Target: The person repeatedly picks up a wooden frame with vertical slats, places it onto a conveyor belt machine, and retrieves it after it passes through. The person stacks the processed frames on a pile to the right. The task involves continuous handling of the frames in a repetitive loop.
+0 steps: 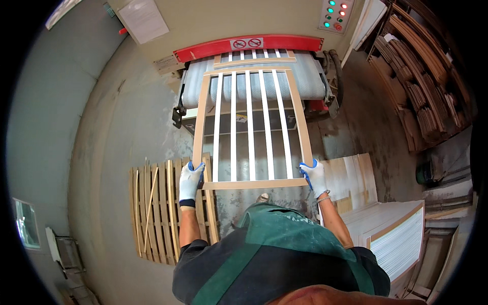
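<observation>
- Head view, looking down: one person, two gloved hands, one slatted frame (250, 127) held between them.
- Frame: tan wooden border, five white vertical slats inside. Far end rests on the machine's conveyor belt (315, 81); near end is out over the floor, just ahead of the person's body.
- Left hand (190, 180): white-and-blue glove, fingers wrapped around the frame's near left corner, on the side rail.
- Right hand (315, 175): same kind of glove, closed around the near right corner. One bracelet at that wrist.
- Second frame (254, 57) lies further along the belt, partly under the red guard (249, 44); its slats are only partly visible, count unclear.
- Machine: beige housing, one control panel (335, 15) upper right with several green and red lights.
- Floor left of the person: one wooden pallet (157, 213) with a few loose strips lying on it.
- Right of the person: one stack of white sheets (399, 234), tan-edged, near the right elbow.
- Far right: shelves (427, 76) full of curved wooden strips, too many to count.
</observation>
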